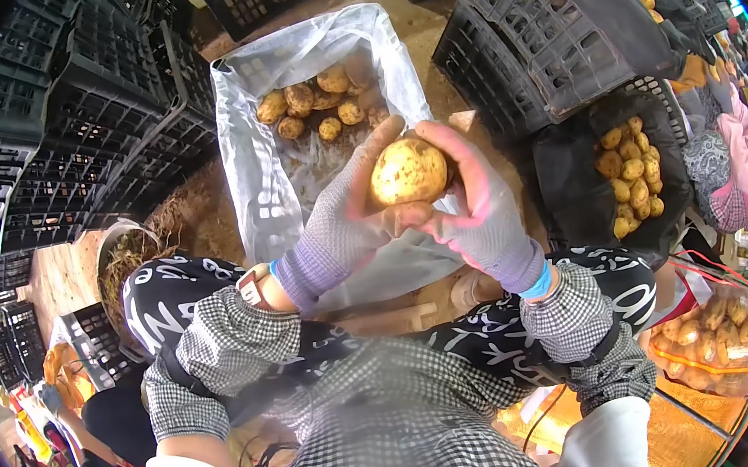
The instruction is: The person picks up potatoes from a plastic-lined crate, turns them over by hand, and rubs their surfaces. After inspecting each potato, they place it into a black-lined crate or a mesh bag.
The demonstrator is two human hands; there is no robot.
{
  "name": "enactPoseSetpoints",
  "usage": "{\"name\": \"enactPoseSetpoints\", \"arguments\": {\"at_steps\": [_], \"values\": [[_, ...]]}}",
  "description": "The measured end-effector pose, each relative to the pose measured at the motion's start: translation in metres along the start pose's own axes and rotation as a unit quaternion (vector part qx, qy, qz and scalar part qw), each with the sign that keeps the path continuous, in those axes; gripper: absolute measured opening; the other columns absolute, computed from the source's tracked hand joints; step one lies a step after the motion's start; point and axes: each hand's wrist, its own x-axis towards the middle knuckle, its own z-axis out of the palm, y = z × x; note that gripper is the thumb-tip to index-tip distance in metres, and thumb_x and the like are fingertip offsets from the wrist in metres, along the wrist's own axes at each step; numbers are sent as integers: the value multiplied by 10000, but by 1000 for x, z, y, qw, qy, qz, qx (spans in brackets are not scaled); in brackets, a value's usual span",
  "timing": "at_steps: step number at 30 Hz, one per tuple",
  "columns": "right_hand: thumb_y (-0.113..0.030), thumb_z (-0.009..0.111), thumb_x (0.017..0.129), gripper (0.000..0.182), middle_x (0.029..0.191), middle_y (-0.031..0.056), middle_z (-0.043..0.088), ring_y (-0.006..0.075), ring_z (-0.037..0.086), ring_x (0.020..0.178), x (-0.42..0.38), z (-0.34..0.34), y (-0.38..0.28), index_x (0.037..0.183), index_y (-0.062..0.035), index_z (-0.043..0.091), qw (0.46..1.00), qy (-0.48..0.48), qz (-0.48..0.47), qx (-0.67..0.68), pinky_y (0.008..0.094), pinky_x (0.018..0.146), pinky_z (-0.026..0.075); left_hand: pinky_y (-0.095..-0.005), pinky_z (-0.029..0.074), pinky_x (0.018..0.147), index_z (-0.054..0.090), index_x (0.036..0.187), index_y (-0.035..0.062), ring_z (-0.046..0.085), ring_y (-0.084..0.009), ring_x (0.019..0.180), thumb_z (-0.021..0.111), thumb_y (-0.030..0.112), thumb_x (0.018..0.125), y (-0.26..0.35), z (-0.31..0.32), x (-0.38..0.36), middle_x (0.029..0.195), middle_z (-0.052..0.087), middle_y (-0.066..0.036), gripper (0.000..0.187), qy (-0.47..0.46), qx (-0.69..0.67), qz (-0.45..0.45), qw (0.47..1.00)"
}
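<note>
A large yellow potato point(409, 172) with brown specks is held up between both gloved hands. My left hand point(348, 209) curls round its left side, thumb and fingers closed on it. On the other side my right hand point(475, 190) grips the same potato, fingers over its upper right edge and thumb below. Under and beyond the hands stands a crate lined with clear plastic point(247, 156). Several potatoes point(300, 98) lie at its far end, some with dirt on them.
Stacked black crates point(106, 112) rise on the left, near a bucket of plant scraps point(129, 252). At right, a black-lined crate point(562, 184) holds several potatoes under a tilted crate point(553, 24). A bag of potatoes point(713, 338) sits lower right. Other people are at both edges.
</note>
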Motion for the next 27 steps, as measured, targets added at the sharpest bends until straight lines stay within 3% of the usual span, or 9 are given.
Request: {"name": "enactPoseSetpoints", "arguments": {"at_steps": [3, 5, 9, 15, 20, 21, 24, 25, 27], "values": [[-48, 820, 738, 792, 1365, 102, 532, 191, 608, 1095, 2, 4, -6, 1440, -47, 453, 985, 12, -52, -162, 309, 911, 507, -316, 451, 1063, 229, 1538, -10, 464, -187, 1302, 815, 234, 825, -7, -7, -3, 1482, 394, -132, 954, 4, 105, -14, 994], [-114, 845, 708, 765, 1363, 131, 572, 221, 677, 976, 6, -2, 4, 1399, -80, 519, 909, 10, -223, -352, 314, 804, 556, -304, 459, 1045, 252, 1530, -7, 504, -177, 1259, 819, 263, 822, -5, -3, -7, 1453, 433, -126, 946, 28, 209, 4, 977], [-85, 833, 693, 720, 1301, 141, 600, 327, 633, 1089, 7, 1, 6, 1360, -121, 565, 874, -14, -278, -399, 354, 899, 530, -311, 479, 1014, 300, 1511, -6, 555, -188, 1198, 806, 320, 835, 15, 3, -7, 1396, 492, -117, 906, 19, 84, -98, 991], [-4, 770, 710, 682, 1278, 135, 611, 330, 628, 1116, 0, 7, 1, 1349, -127, 567, 915, 13, -186, -358, 365, 902, 530, -333, 490, 1004, 239, 1532, 0, 548, -200, 1217, 705, 339, 929, 12, -8, -9, 1392, 498, -120, 833, -2, -67, -76, 995], [-15, 764, 713, 663, 1289, 156, 596, 321, 640, 1043, 6, -1, 10, 1337, -104, 560, 859, -12, -298, -415, 381, 860, 534, -364, 465, 1041, 276, 1517, 3, 536, -233, 1250, 720, 349, 916, 7, -11, -1, 1417, 473, -130, 823, 28, -325, -155, 933], [-19, 767, 709, 669, 1292, 162, 594, 317, 644, 1024, 7, -1, 8, 1339, -94, 553, 844, -26, -325, -426, 389, 852, 534, -369, 457, 1050, 288, 1510, 0, 531, -242, 1256, 753, 344, 885, 9, -9, -2, 1420, 467, -136, 852, 32, -250, -144, 957], [-29, 770, 756, 602, 1276, 173, 588, 269, 609, 1119, 3, 9, -5, 1316, -17, 548, 920, 88, -162, -346, 341, 968, 474, -378, 434, 1074, 329, 1490, -2, 510, -263, 1280, 848, 316, 782, 8, -6, -3, 1427, 451, -155, 934, 45, 16, -60, 997], [-173, 677, 910, 488, 1280, 168, 587, 228, 590, 1158, 8, -2, 8, 1336, 9, 522, 941, 61, -115, -312, 327, 1016, 440, -378, 427, 1079, 346, 1484, 1, 500, -269, 1290, 878, 297, 742, 2, -8, -3, 1428, 448, -159, 959, 54, 128, 2, 990], [-321, 577, 973, 503, 1273, 143, 586, 219, 577, 1173, 13, -16, 13, 1341, 16, 515, 969, -24, -72, -236, 333, 1032, 432, -396, 392, 1109, 384, 1467, 2, 452, -300, 1333, 933, 233, 642, -5, -10, 1, 1426, 434, -186, 1018, 70, 285, 106, 950]]}}
